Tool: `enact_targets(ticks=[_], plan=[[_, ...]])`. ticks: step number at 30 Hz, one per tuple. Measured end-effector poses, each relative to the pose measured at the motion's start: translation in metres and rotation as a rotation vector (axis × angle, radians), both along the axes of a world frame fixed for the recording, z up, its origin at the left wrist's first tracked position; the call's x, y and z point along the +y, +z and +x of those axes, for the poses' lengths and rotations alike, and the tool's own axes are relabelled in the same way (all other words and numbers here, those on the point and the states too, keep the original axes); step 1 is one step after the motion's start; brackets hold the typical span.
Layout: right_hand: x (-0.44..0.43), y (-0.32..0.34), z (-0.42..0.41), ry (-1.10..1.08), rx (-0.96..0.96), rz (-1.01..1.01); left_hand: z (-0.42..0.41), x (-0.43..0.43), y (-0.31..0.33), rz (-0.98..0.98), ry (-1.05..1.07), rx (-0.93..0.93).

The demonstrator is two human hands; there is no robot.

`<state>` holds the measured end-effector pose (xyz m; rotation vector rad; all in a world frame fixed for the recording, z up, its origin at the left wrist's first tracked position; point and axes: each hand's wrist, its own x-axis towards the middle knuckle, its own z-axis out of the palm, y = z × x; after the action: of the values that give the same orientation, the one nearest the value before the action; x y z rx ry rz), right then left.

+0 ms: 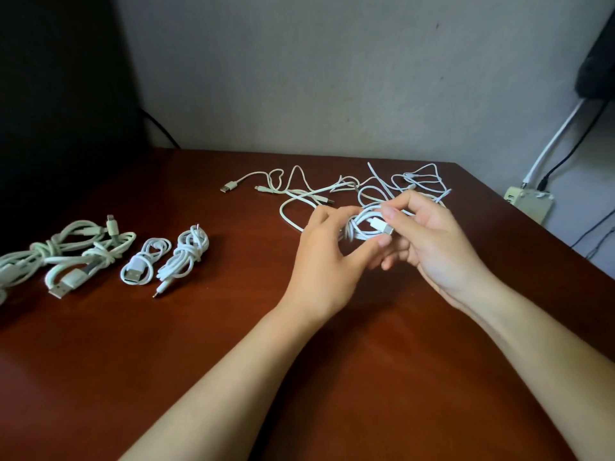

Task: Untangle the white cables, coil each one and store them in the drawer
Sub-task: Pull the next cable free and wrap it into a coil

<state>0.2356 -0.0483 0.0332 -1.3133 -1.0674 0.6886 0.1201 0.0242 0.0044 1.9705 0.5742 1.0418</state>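
White cables are lying on a brown desk [233, 344], and one of them is sitting in the person's two hands. Two bare arms are reaching in from the near edge. The left hand [327, 257] is curling its fingers and thumb around a small bundle of white cable [357, 227] and is holding it just above the desk. The right hand [432, 241] is coming in from the other side, and its fingers are bending around the same bundle, right by its white plug [382, 225]. Off to the left, well apart from the hands, wound-up cables are resting in a row on the desk: a knotted white coil [182, 257], a little round coil [143, 261] just beside it, and some pale green coils [86, 254] running to the left edge. Just behind the hands, a loose tangle [366, 186] of white cables is spreading across the back of the desk, and one far plug [229, 187] is pointing left. Behind the desk, a gray wall [299, 61] is standing. Low by the wall on the right, a pale box [529, 202] is sitting with a white wire and a black wire going up from it.
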Motion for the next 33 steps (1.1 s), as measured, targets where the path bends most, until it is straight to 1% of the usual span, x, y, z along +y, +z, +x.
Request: enact_targets(ticks=[5, 9, 14, 20, 23, 25, 29, 33], plan=[[0.0, -0.002, 0.0, -0.004, -0.022, -0.034, -0.003, 0.005, -0.001, 0.067, -0.002, 0.039], [0.0, -0.002, -0.001, -0.015, -0.036, -0.042, -0.003, 0.007, -0.001, 0.104, 0.004, 0.03], [0.0, -0.002, -0.003, -0.021, -0.066, -0.034, -0.005, 0.01, 0.002, 0.02, -0.044, 0.032], [0.0, -0.003, -0.003, -0.005, -0.064, -0.012, -0.012, 0.011, 0.007, -0.135, -0.215, -0.006], [0.001, -0.005, -0.003, -0.01, -0.07, 0.001, -0.014, 0.011, 0.008, -0.142, -0.252, 0.002], [0.002, -0.005, -0.001, -0.041, -0.066, 0.021, -0.011, 0.007, 0.008, -0.117, -0.251, -0.008], [0.003, -0.004, 0.002, -0.07, -0.046, 0.044, -0.002, 0.001, 0.005, 0.006, -0.124, -0.018], [0.002, -0.004, 0.003, -0.03, -0.034, 0.03, -0.001, 0.007, -0.002, 0.145, -0.064, 0.062]])
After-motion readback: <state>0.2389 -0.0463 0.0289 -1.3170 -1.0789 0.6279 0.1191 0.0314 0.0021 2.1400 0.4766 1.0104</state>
